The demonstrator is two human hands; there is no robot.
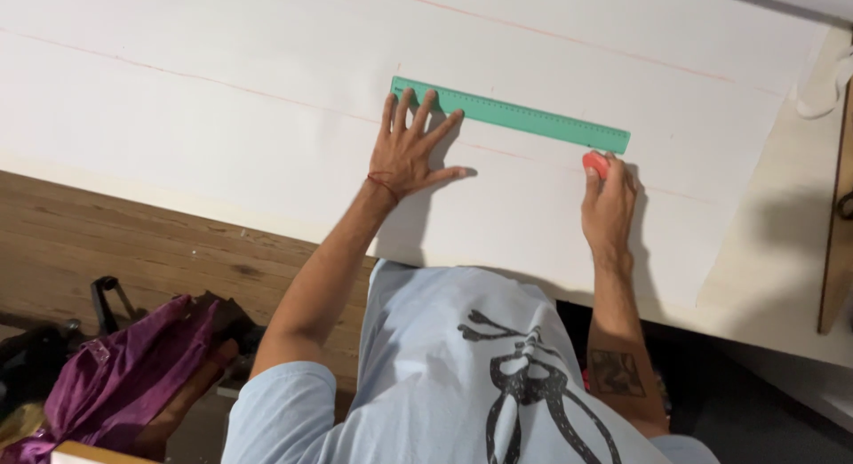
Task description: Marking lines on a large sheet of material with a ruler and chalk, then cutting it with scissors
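- The long, flat, green plastic ruler (511, 115) lies slantwise on the wide sheet of white fabric (222, 126), running from about ten o'clock down to four o'clock, just above a faint reddish chalk line (524, 156) drawn along the same slant.
- It looks light and thin, stiff along its length but apt to slide on smooth cloth, I'd judge; pressing it flat from above near one end, rather than pinching its edge, seems the sure way to keep it steady.
- The left hand (407, 153) does that: fingers spread wide apart, tips resting on the ruler's ten o'clock end, palm flat on the fabric, a thin red thread (383, 185) round the wrist.
- The right hand (608, 206) is at the ruler's four o'clock end, fingers drawn together and pinched on a small, rounded red piece of tailor's chalk (595, 164), touching the cloth just beside the ruler's lower edge.
- At seven o'clock, well apart, a crumpled purple cloth (115, 375) lies on the brown wooden table (133, 233) that shows below the sheet.
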